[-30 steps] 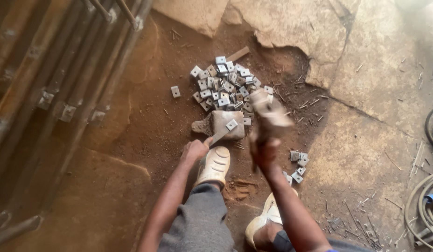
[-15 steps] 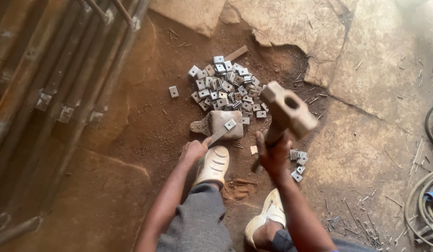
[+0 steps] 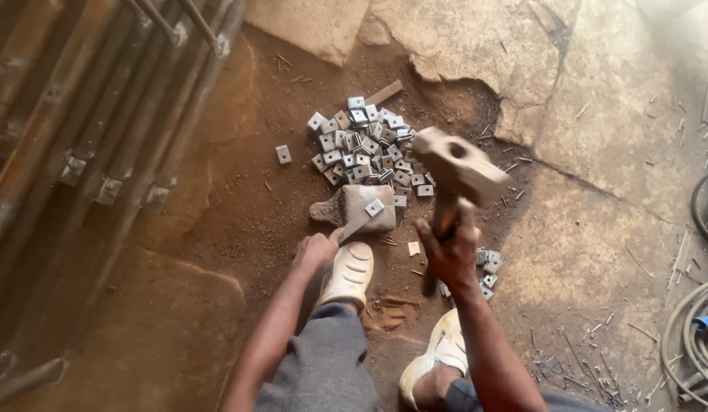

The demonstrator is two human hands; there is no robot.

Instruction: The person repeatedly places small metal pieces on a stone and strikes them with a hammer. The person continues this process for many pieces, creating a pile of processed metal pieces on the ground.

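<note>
Gripping the handle of a heavy, rust-brown metal sledgehammer [image 3: 459,169], the person's right hand [image 3: 451,255] holds the blocky head raised above the ground, its fingers wrapped tight around the shaft. The left hand [image 3: 317,252], lower and to the side, is closed on the near end of a thin grey metal rod [image 3: 355,227] that slants forward onto a flat, worn grey steel anvil block [image 3: 358,207] lying in the reddish dirt. A small square grey metal plate [image 3: 375,207] rests on top of that block, just beyond the rod's tip. Past the block, farther from both hands, lies a heap of small square grey metal plates [image 3: 365,146], with one loose square plate [image 3: 283,154] apart, out beyond the left hand. A smaller cluster of the same plates [image 3: 485,271] sits just to the outer side of the right hand. Beneath the left hand is a cream-coloured rubber clog [image 3: 347,275]; a second clog [image 3: 438,352] shows nearer the body, under the right forearm. Rusty steel bars [image 3: 102,145] run along the far left. Coiled grey hoses [image 3: 701,336] lie at the far right on the cracked concrete floor [image 3: 598,259].
</note>
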